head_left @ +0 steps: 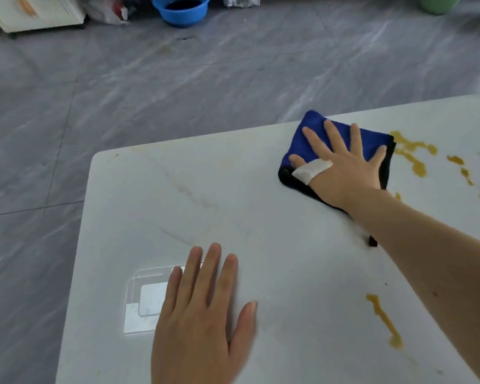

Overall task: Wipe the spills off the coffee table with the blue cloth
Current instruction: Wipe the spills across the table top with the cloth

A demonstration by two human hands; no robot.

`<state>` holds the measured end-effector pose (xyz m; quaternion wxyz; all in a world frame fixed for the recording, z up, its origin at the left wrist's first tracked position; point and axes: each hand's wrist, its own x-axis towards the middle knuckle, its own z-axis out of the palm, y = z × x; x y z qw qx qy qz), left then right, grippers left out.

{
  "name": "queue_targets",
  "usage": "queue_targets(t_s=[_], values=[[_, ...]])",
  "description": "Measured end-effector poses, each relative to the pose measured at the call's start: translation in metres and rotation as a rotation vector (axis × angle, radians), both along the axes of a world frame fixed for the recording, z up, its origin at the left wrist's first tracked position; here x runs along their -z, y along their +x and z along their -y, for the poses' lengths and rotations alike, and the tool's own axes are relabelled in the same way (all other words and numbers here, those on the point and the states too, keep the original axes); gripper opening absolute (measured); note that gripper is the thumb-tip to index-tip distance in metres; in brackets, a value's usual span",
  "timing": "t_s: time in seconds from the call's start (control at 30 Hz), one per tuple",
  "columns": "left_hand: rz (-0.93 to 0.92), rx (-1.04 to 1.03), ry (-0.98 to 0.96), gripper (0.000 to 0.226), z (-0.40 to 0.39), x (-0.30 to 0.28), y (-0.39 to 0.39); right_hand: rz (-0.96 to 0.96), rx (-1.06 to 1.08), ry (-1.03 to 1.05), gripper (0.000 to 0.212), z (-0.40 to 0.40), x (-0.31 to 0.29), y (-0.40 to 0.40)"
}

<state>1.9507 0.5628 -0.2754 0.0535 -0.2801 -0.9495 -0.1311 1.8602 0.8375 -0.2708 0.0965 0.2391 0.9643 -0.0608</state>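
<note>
A folded blue cloth (313,134) with a dark edge lies near the far edge of the white coffee table (178,195). My right hand (344,164) presses flat on the cloth with fingers spread; a white bandage wraps its thumb. My left hand (203,314) rests flat on the bare tabletop near me, holding nothing. Orange-brown spills (412,152) spread just right of the cloth. Another orange-brown streak (384,320) lies at the near right, under my right forearm.
A bright window reflection (147,300) glares on the tabletop by my left hand. Beyond the table is grey tiled floor (150,87). A blue basin (181,8), a white cabinet (36,12) and a green container (438,4) stand at the far side.
</note>
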Motion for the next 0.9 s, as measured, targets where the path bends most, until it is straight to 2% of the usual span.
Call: queue_targets(t_s=[0.07,0.17,0.33,0.47,0.57,0.63,0.77,0.9], values=[[0.029,0.001,0.001,0.059,0.0,-0.001,0.0,0.002,0.009,-0.002,0.078,0.01,0.001,0.019],[0.034,-0.001,0.01,0.058,-0.001,0.001,0.0,-0.049,-0.15,0.01,0.079,0.044,0.008,0.038],[0.033,0.006,-0.007,0.062,-0.002,0.0,0.0,-0.053,-0.268,0.006,0.076,0.044,0.01,-0.005],[0.083,0.016,0.004,0.063,0.001,-0.001,-0.001,-0.019,-0.121,-0.015,0.073,-0.01,0.004,-0.026],[0.11,0.007,0.013,0.063,-0.001,-0.002,0.0,0.041,0.081,-0.045,0.075,-0.047,-0.004,0.011],[0.122,0.0,0.01,0.062,-0.002,-0.002,0.001,0.071,0.11,-0.046,0.076,-0.046,-0.009,0.047],[0.167,-0.003,-0.008,0.065,-0.004,-0.005,0.001,0.063,-0.098,0.013,0.068,0.01,-0.004,0.104],[0.201,-0.014,-0.033,0.069,-0.006,-0.008,0.003,0.006,-0.229,-0.012,0.073,0.038,0.008,0.09]])
